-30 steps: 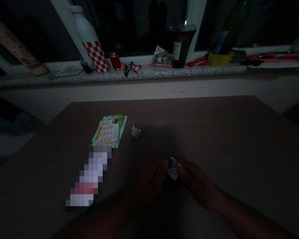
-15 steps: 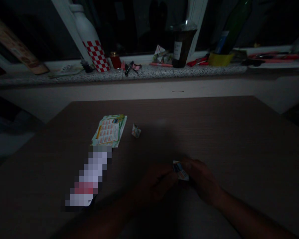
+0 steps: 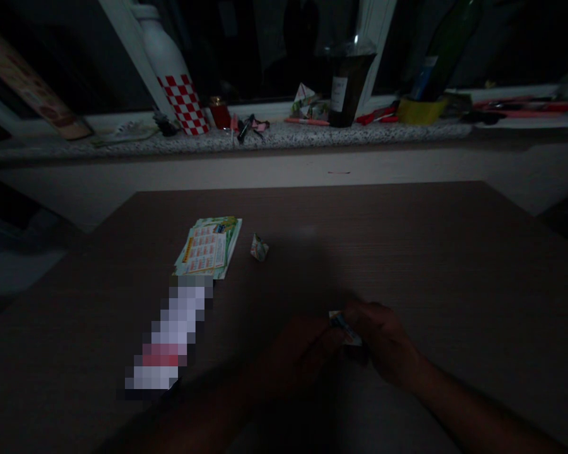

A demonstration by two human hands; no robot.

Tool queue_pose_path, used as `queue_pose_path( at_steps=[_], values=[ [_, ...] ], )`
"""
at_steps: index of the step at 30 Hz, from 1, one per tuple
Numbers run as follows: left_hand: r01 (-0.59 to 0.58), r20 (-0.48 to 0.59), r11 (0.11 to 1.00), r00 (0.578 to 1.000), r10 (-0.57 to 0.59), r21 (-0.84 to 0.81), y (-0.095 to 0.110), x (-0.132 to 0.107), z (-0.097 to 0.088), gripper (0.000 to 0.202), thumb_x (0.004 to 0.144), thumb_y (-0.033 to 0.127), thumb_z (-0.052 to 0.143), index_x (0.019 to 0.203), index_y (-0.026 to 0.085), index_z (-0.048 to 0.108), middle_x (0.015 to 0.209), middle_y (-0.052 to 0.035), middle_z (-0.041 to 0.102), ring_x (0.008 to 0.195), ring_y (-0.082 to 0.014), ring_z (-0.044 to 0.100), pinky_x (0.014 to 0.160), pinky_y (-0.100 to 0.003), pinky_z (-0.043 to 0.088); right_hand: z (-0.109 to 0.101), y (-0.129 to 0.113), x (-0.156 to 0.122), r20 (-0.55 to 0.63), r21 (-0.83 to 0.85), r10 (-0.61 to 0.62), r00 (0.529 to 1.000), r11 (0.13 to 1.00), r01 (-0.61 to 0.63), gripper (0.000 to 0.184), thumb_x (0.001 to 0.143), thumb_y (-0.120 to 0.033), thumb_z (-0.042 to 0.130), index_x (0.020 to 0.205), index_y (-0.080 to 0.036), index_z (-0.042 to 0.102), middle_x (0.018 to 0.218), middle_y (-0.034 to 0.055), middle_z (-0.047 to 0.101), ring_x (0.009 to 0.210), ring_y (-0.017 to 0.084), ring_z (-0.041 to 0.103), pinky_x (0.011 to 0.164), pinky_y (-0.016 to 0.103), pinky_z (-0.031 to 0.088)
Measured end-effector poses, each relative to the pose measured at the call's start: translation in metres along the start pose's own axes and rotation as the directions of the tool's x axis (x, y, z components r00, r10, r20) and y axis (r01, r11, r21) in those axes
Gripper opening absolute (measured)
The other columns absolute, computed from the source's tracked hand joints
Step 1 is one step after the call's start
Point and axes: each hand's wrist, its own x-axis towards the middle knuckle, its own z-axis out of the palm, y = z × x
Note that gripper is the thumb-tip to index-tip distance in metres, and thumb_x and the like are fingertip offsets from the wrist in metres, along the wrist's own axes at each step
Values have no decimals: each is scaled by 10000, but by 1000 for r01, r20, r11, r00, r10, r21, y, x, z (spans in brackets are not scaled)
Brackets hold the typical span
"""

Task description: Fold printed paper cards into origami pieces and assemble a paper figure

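Note:
Between my two hands is a small piece of folded printed paper, white with blue and orange print. My left hand pinches its left side with closed fingers. My right hand grips the right side, its thumb and fingers bent around the edge. Dim light hides most of the fingertips and the paper's underside. Farther up the table, a small folded paper shape stands by itself. To its left lies a stack of printed paper sheets, mostly green and white with orange number grids.
Below the stack, a bright pixelated object lies on the brown wooden table. Along the granite windowsill stand a white bottle with red checks, a dark plastic cup, yellow tape and a green bottle.
The paper has tilted and less of its printed face shows. My left fingers have shifted slightly right over it. The things on the table stay where they were.

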Motion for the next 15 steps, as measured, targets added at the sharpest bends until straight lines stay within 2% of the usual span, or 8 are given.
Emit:
queue_pose_path(
  at_steps=[5, 10, 12, 15],
  values=[
    [9, -7, 999, 1000, -9, -37, -2, -1, 2, 424, 950, 431, 356, 749, 151, 602, 623, -5, 507, 579, -118, 454, 566, -210, 382, 1, 0, -1, 23, 18, 44, 999, 999, -44, 457, 943, -489, 414, 651, -159, 534, 491, -41, 444, 385, 60, 373, 337, 167, 269],
    [111, -43, 981, 992, -119, -161, -12, -3, 4, 387, 937, 432, 405, 722, 147, 557, 627, 23, 454, 573, -100, 414, 541, -200, 337, 0, -8, 0, 66, -122, 32, 997, 992, -24, 472, 940, -510, 396, 629, -167, 489, 478, -47, 422, 401, 65, 376, 368, 180, 278],
    [109, -52, 989, 992, -115, -102, -10, -2, 3, 379, 945, 405, 393, 698, 149, 526, 620, 33, 421, 567, -94, 392, 535, -202, 317, 0, -10, 0, 80, -178, 19, 997, 984, -5, 469, 945, -505, 383, 628, -170, 472, 478, -48, 418, 412, 68, 388, 382, 184, 282],
    [37, -74, 996, 997, -31, 81, -4, -1, 2, 375, 949, 366, 374, 661, 155, 488, 613, 31, 414, 566, -98, 394, 548, -216, 311, 0, -12, -1, 84, -196, 27, 996, 980, -10, 459, 951, -501, 367, 642, -176, 465, 471, -56, 404, 396, 65, 377, 369, 182, 265]
  ],
)
